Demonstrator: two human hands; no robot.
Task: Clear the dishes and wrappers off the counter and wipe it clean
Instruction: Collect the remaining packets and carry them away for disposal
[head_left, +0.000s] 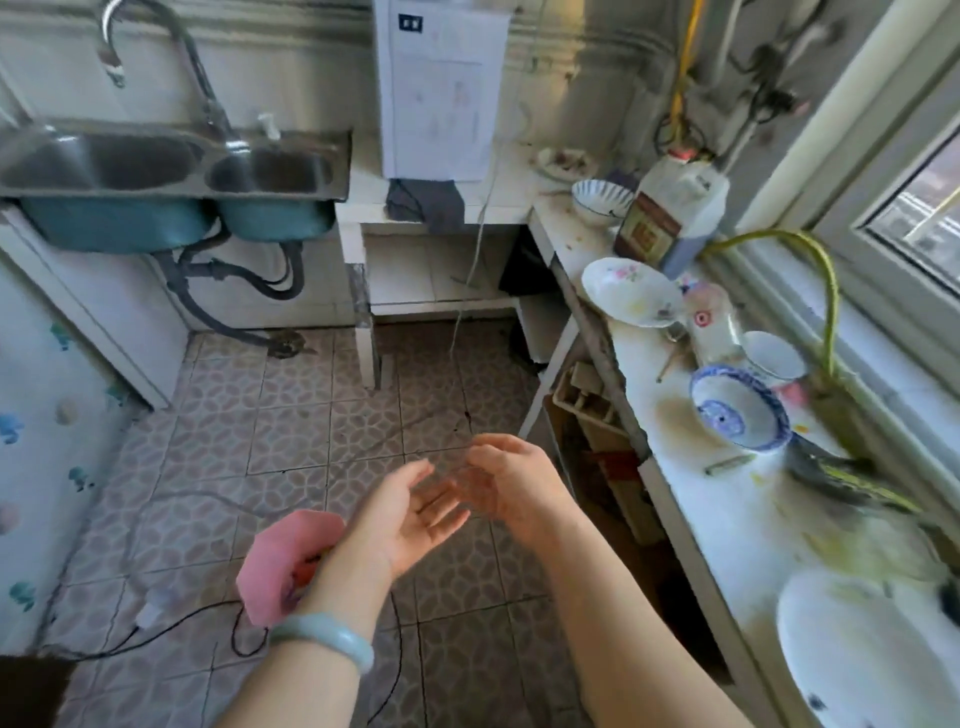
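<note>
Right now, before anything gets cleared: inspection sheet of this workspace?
Surface: counter white, stained yellow-brown, not wiped.
Job's things: blue bowl, floral plate, white cup, ribbed bowl, large plate, dark wrapper, all on counter.
Clutter: plastic jug behind floral plate.
Hands: left hand and right hand open, empty, over the floor.
Cables: black cable on floor; thin cord hanging under the wall unit.
Surroundings: double sink, grey cloth draped over the ledge, window.
</note>
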